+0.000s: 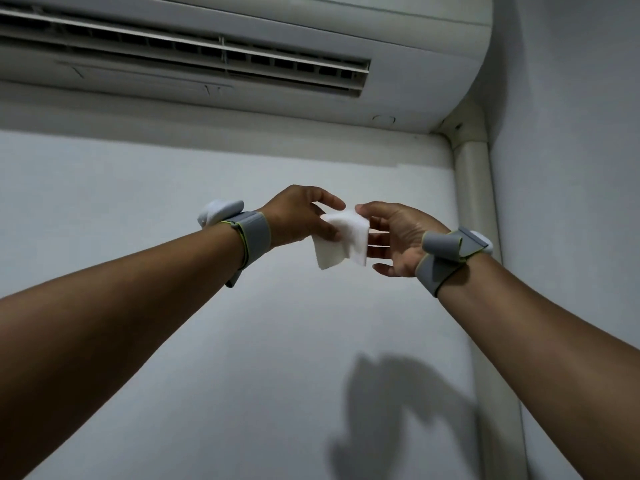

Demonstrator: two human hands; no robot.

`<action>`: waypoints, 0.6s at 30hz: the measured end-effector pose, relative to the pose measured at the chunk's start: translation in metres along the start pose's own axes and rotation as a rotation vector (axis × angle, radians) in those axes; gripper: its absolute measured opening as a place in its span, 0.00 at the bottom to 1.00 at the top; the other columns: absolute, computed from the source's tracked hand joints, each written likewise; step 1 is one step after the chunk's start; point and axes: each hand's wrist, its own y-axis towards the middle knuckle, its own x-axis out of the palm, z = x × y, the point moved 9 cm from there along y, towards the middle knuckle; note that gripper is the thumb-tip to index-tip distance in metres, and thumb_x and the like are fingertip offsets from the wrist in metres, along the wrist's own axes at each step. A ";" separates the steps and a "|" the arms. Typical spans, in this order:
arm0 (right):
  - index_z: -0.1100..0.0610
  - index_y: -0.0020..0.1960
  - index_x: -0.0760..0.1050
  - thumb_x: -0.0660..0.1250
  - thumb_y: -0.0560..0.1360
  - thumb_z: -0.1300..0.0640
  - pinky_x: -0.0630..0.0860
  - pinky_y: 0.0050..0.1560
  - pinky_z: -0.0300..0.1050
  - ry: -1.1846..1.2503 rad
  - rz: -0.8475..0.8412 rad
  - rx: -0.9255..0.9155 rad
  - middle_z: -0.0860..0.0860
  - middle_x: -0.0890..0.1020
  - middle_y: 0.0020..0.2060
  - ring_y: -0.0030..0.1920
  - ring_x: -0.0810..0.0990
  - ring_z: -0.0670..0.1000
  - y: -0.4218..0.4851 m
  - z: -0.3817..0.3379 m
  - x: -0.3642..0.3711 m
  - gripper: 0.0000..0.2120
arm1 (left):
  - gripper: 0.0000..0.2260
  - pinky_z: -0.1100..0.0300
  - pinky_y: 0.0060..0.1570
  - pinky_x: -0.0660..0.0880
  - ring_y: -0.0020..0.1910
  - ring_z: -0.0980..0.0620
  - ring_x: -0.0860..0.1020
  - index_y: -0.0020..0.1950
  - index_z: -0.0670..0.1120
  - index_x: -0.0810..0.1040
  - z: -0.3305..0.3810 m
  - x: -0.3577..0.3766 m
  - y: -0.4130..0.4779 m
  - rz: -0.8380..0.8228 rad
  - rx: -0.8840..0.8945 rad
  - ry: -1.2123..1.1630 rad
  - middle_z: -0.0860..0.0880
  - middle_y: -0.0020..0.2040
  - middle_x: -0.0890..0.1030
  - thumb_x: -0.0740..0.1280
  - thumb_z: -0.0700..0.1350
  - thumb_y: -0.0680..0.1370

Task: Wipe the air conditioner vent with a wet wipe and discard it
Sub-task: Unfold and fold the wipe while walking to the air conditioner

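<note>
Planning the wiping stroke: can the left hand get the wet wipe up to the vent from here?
Probably yes: only open air lies between the left hand and the vent above it, though the right hand also pinches the wet wipe.

No text, brand, number or sign can be read anywhere. The air conditioner [408, 81] bears a few faint dark marks on its underside, just below the vent [207, 53], too blurred to make out as letters.
</note>
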 end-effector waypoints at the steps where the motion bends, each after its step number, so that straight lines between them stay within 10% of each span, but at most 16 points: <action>1: 0.50 0.37 0.79 0.72 0.65 0.48 0.70 0.47 0.49 0.028 -0.001 -0.001 0.47 0.85 0.37 0.41 0.83 0.51 0.002 -0.003 0.000 0.06 | 0.18 0.68 0.27 0.67 0.23 0.61 0.70 0.56 0.50 0.81 0.000 -0.002 0.001 0.008 0.001 0.000 0.50 0.40 0.81 0.77 0.39 0.68; 11: 0.54 0.43 0.78 0.70 0.72 0.46 0.68 0.32 0.39 0.148 0.163 -0.273 0.52 0.84 0.43 0.37 0.81 0.48 0.013 -0.026 -0.009 0.11 | 0.11 0.58 0.44 0.81 0.44 0.50 0.83 0.49 0.41 0.82 -0.021 -0.017 0.012 0.100 -0.124 -0.334 0.47 0.45 0.85 0.76 0.44 0.70; 18: 0.52 0.37 0.80 0.75 0.64 0.40 0.69 0.43 0.46 0.122 0.141 -0.398 0.44 0.85 0.36 0.37 0.83 0.42 0.023 -0.033 -0.015 0.15 | 0.18 0.51 0.49 0.81 0.46 0.46 0.82 0.59 0.39 0.77 -0.017 -0.003 0.027 0.167 -0.151 -0.500 0.42 0.52 0.83 0.74 0.46 0.73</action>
